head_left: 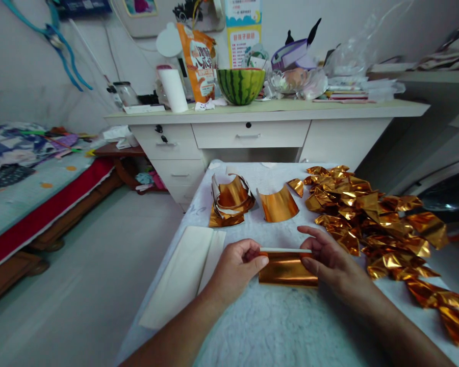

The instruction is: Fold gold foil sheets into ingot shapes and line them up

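A thin white stick [285, 250] runs level between my two hands, along the upper edge of a shiny copper-coloured foil sheet [286, 270]. My left hand [241, 265] pinches the left end of stick and foil between thumb and fingers. At the right end, my right hand [323, 255] grips them with the thumb below, its index finger raised. Beyond the hands lie a curved foil piece [278, 205] and a loose roll of foil sheets [233, 196]. White paper sheets [181, 272] lie left of my left hand.
Many twisted foil pieces [367, 209] are heaped along the right side of the cloth-covered table [252, 331]. Behind it stands a white desk [252, 133] with a half watermelon [240, 85], an orange pouch [199, 63] and a paper roll [173, 90]. A bed [26, 188] is at the left.
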Tool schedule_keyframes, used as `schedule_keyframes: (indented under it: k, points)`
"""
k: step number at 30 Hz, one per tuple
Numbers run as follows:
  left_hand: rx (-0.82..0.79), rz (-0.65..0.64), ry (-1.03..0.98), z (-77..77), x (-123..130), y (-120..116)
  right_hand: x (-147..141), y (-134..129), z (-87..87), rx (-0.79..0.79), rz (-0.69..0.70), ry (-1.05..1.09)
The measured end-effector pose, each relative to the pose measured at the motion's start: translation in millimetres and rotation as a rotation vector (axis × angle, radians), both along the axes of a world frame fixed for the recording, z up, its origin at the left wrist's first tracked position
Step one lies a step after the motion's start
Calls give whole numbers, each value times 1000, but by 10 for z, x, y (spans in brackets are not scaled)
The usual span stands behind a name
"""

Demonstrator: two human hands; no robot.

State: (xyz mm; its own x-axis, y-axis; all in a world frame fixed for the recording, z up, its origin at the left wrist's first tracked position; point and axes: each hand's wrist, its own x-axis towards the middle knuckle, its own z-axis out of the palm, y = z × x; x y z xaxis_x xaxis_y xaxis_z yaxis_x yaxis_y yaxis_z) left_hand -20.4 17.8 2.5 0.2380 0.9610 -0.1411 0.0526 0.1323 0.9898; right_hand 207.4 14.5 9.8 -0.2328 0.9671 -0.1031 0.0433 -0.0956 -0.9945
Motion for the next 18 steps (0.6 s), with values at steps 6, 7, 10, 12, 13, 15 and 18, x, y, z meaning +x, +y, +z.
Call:
schedule_keyframes:
  k: [6, 7, 10, 12, 13, 15, 18]
  points:
    - [-6, 12, -21, -8, 12, -12, 50, -16, 10, -162, 108, -4]
    - [-9, 13, -22, -12, 12, -12, 54, -17, 0, -162, 110, -11]
    - [-5, 8, -11, -27, 6, -9, 57, -20, -28, -142, 83, -13]
    - [6, 1, 6, -42, 0, -7, 56, -23, -34, -140, 82, -12]
    - [11, -1, 13, -51, -2, -6, 55, -25, -33, -143, 84, -12]
    - [20, -7, 22, -69, -7, -4, 55, -25, -29, -150, 86, -13]
    - [29, -16, 14, -82, -10, -3, 57, -16, -24, -151, 80, -15]
